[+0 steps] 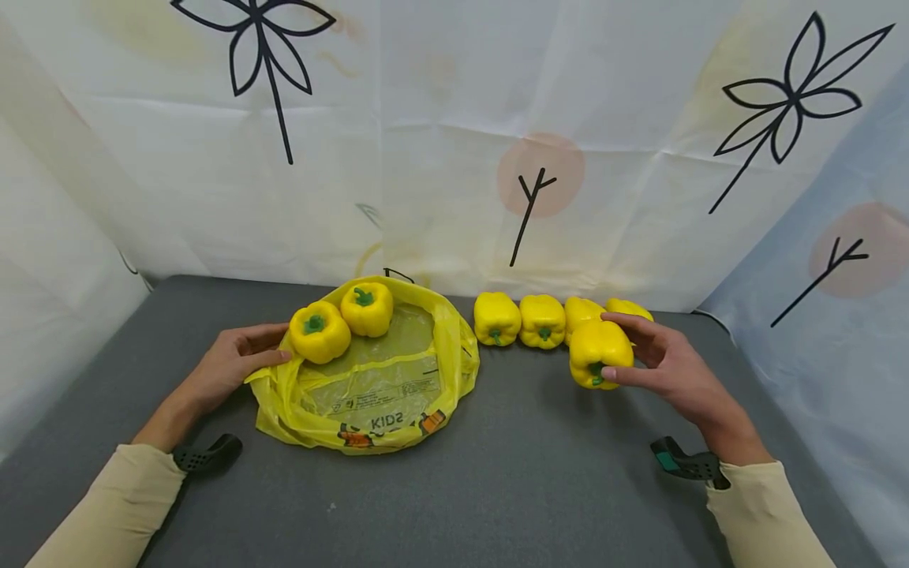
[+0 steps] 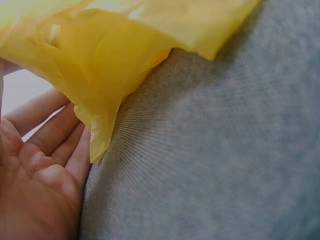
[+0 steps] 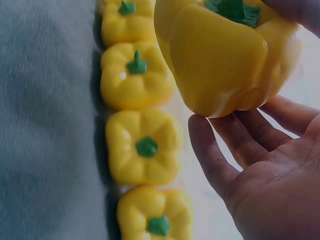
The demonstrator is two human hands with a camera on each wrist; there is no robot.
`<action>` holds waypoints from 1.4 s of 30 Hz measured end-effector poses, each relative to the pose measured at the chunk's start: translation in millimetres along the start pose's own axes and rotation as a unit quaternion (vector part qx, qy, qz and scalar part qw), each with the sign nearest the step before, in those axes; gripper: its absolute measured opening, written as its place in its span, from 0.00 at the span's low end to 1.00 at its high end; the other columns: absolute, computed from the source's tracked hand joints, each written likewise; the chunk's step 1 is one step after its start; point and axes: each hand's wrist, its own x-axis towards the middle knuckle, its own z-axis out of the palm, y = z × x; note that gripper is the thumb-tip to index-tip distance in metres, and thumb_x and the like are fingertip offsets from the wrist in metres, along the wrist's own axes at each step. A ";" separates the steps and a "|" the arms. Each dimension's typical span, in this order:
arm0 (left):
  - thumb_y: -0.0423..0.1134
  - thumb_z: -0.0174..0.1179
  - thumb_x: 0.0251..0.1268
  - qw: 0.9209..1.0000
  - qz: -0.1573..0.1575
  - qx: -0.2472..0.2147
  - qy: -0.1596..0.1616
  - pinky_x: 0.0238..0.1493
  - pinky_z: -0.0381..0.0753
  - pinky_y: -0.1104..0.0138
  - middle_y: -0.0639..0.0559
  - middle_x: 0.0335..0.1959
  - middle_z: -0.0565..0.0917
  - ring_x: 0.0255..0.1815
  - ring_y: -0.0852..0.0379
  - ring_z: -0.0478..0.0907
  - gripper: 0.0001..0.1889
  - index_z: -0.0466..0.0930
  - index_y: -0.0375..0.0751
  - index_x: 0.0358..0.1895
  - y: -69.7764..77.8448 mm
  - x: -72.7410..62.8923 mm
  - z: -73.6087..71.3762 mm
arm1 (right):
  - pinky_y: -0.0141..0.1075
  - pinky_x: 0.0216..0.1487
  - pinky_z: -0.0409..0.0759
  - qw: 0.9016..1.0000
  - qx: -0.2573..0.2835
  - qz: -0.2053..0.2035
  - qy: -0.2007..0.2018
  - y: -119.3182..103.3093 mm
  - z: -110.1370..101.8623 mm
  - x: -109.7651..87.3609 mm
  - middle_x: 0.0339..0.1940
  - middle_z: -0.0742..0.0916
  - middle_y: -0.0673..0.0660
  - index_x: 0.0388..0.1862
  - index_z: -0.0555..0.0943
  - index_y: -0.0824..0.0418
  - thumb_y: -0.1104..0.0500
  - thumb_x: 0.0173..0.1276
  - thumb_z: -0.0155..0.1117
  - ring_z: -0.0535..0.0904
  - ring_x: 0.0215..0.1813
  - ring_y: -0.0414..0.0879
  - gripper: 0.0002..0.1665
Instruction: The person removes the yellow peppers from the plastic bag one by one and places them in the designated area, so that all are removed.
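Observation:
A yellow bell pepper (image 1: 600,352) with a green stem is held in my right hand (image 1: 675,364), thumb by the stem and fingertips on its far side. In the right wrist view the held pepper (image 3: 220,60) is in front of a row of peppers (image 3: 144,147). My left hand (image 1: 237,361) pinches the left rim of a yellow plastic bag (image 1: 454,355). Its fingers (image 2: 55,130) reach behind the hanging film in the left wrist view. Two yellow peppers, one at the rim (image 1: 319,333) and one behind it (image 1: 367,309), lie in the bag's left part.
Several yellow peppers (image 1: 497,319) stand side by side along the back of the grey table (image 1: 454,505), right of the bag; the held one partly covers those at the right end. A white printed cloth (image 1: 440,197) hangs behind the table.

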 end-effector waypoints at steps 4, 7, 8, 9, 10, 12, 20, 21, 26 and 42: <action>0.39 0.59 0.77 1.000 0.004 -0.001 0.000 0.53 0.75 0.79 0.29 0.71 0.68 0.57 0.79 0.72 0.30 0.64 0.28 0.75 -0.1 -0.1 -0.1 | 0.24 0.58 0.74 1.000 -0.001 0.003 0.008 6.4 -6.8 -3.4 0.78 0.63 0.67 0.78 0.62 0.67 0.66 0.70 0.69 0.71 0.65 0.32 0.42; 0.39 0.59 0.77 1.000 0.005 -0.001 -0.001 0.53 0.75 0.79 0.29 0.71 0.68 0.57 0.79 0.72 0.30 0.64 0.28 0.75 -0.6 -0.3 -0.3 | 0.24 0.57 0.74 1.000 0.000 0.003 0.014 10.3 -10.9 -5.1 0.77 0.63 0.69 0.78 0.62 0.67 0.66 0.71 0.68 0.72 0.64 0.32 0.41; 0.39 0.59 0.77 1.000 0.006 -0.002 -0.001 0.53 0.75 0.79 0.29 0.71 0.68 0.57 0.79 0.72 0.30 0.64 0.28 0.75 -0.8 -0.3 -0.3 | 0.24 0.57 0.75 1.000 0.000 0.005 0.018 11.5 -12.0 -5.9 0.77 0.64 0.70 0.78 0.62 0.68 0.66 0.71 0.68 0.72 0.64 0.32 0.41; 0.39 0.59 0.77 1.000 0.007 -0.002 -0.001 0.53 0.75 0.79 0.29 0.71 0.68 0.57 0.79 0.72 0.30 0.64 0.28 0.75 -0.9 -0.3 -0.3 | 0.24 0.57 0.75 1.000 0.000 0.006 0.020 12.7 -13.1 -6.8 0.77 0.64 0.70 0.78 0.61 0.68 0.66 0.71 0.67 0.73 0.64 0.32 0.40; 0.39 0.59 0.77 1.000 0.007 -0.002 -0.001 0.53 0.75 0.79 0.29 0.71 0.68 0.57 0.79 0.72 0.30 0.64 0.28 0.75 -1.0 -0.3 -0.2 | 0.24 0.56 0.75 1.000 -0.001 0.007 0.024 13.7 -14.0 -7.6 0.76 0.65 0.69 0.78 0.62 0.68 0.66 0.71 0.67 0.73 0.63 0.31 0.40; 0.39 0.59 0.77 1.000 0.007 -0.004 -0.002 0.53 0.75 0.79 0.29 0.71 0.67 0.57 0.78 0.72 0.30 0.64 0.28 0.75 -0.9 -0.2 -0.1 | 0.24 0.55 0.77 0.999 -0.001 0.010 0.033 16.3 -16.1 -9.4 0.75 0.68 0.65 0.77 0.62 0.69 0.66 0.72 0.67 0.74 0.62 0.32 0.39; 0.39 0.59 0.77 1.000 0.005 -0.001 -0.004 0.53 0.75 0.79 0.30 0.72 0.67 0.57 0.79 0.71 0.31 0.63 0.28 0.75 0.8 -0.9 0.6 | 0.26 0.51 0.80 0.997 0.058 -0.008 0.057 30.8 -32.8 -17.1 0.66 0.76 0.45 0.78 0.65 0.65 0.72 0.72 0.63 0.78 0.59 0.34 0.37; 0.39 0.59 0.77 1.000 0.006 -0.001 -0.004 0.53 0.75 0.80 0.29 0.72 0.67 0.57 0.79 0.71 0.31 0.63 0.27 0.75 0.8 -1.0 0.6 | 0.25 0.51 0.80 0.996 0.064 -0.013 0.060 32.9 -35.3 -18.1 0.65 0.77 0.45 0.77 0.65 0.65 0.73 0.72 0.63 0.78 0.59 0.34 0.36; 0.39 0.59 0.77 1.000 0.006 -0.001 -0.004 0.52 0.75 0.79 0.29 0.71 0.67 0.56 0.79 0.71 0.31 0.63 0.27 0.75 0.5 -1.1 0.3 | 0.24 0.51 0.79 0.993 0.082 -0.016 0.080 41.3 -45.4 -22.7 0.64 0.77 0.46 0.76 0.67 0.62 0.74 0.72 0.61 0.78 0.59 0.34 0.35; 0.39 0.59 0.77 1.000 0.003 0.001 -0.002 0.52 0.75 0.79 0.31 0.72 0.68 0.57 0.79 0.71 0.31 0.63 0.28 0.75 0.2 -0.6 -0.1 | 0.20 0.53 0.73 0.983 0.135 -0.018 0.125 60.4 -69.3 -38.1 0.62 0.78 0.46 0.75 0.69 0.60 0.77 0.73 0.57 0.77 0.55 0.35 0.34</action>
